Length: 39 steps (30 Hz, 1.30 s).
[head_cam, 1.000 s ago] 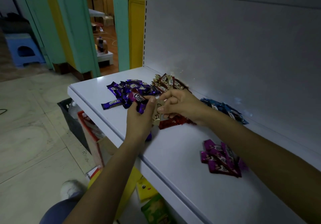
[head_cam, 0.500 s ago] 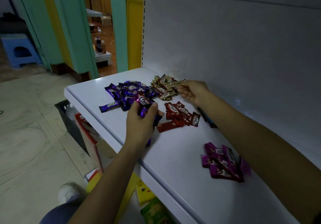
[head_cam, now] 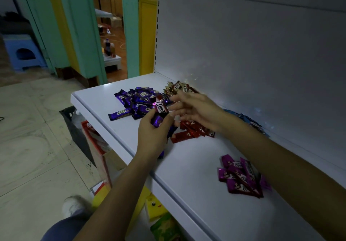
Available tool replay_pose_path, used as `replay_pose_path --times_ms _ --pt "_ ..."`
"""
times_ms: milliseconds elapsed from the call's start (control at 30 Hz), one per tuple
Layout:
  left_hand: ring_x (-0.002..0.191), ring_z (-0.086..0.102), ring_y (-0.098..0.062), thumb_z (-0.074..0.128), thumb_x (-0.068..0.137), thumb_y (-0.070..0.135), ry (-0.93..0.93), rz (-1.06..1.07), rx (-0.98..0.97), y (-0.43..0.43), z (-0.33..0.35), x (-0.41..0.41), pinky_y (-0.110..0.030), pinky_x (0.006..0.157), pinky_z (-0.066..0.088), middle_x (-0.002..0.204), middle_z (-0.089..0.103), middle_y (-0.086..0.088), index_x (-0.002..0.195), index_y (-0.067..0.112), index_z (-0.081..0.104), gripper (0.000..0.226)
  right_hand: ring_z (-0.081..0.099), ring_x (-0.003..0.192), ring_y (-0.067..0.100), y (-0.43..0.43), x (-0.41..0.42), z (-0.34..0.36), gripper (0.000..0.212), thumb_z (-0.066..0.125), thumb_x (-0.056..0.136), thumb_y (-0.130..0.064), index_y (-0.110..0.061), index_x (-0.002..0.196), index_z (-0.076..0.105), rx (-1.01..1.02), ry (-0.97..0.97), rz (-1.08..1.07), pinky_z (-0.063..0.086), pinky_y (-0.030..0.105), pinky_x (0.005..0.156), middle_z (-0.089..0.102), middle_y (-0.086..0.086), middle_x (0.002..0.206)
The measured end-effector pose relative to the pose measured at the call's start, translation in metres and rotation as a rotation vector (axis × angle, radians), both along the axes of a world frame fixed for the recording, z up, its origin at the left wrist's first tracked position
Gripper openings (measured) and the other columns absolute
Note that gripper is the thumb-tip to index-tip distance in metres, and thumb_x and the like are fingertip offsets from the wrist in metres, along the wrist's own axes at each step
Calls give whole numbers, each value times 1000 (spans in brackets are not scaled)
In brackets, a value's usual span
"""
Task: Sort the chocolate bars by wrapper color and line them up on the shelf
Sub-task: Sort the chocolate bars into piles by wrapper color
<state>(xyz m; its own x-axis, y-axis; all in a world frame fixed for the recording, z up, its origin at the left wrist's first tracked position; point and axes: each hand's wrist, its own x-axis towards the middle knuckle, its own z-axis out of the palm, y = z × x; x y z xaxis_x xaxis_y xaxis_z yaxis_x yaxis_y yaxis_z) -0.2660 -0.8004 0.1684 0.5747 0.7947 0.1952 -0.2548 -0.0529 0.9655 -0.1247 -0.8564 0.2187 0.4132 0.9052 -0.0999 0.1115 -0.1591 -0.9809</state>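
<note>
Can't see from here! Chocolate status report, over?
Left hand grips bunch of bars. Right hand open beside it. Colour piles loose, not lined up.

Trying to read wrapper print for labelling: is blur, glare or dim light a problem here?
Head view: dim overall; right hand motion-blurred; lettering on the held bar in the left hand is legible; small glints speckle the back panel near the gold bars.

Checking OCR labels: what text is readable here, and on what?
"Choco": top bar in the left hand grip.
"Choco": lone purple bar, leftmost on the shelf.
"Choco": gold bar at the back.
Magenta bars: logo only partly shown, unreadable.
Red bars: print blurred.
</note>
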Motion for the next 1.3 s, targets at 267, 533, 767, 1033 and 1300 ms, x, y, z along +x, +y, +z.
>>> replay_pose_path --times_ms 267,533,767,1033,1300 --pt "85 68 -15 64 90 17 94 -91 145 0 -4 -2 -27 77 56 88 72 1 94 27 64 10 63 70 11 -13 -16 -5 7 63 88 -9 -14 91 68 34 12 -8 55 30 71 68 -3 76" --pt "79 63 -8 59 93 25 137 -46 233 -1 -5 -3 -20 65 50 85 68 3 85 26 63 9 67 78 9 -51 -4 -6 13 68 85 -15 -14 98 69 40 -101 -264 56 22 74 71 -2 87" --pt "81 64 -23 61 94 23 188 -41 372 -4 -5 -4 -37 75 52 84 68 -7 91 12 64 12 65 70 -4 -141 -14 -18 4 67 86 -8 -10 89 69 7 -339 -334 48 9 67 69 -4 83" --pt "64 62 -4 58 95 23 163 -52 306 -6 -3 -4 -21 60 48 80 68 1 90 21 61 7 53 70 -2 -181 -20 -45 9 75 79 -25 -23 88 71 -158 -855 -410 36 13 62 58 -13 76" --pt "62 59 10 58 95 24 204 -45 354 -12 -2 -6 -20 63 49 66 64 19 85 30 57 12 45 67 1 -176 -32 -53 8 71 82 -23 -23 78 65 -28 -955 -511 33 15 62 58 -5 73"
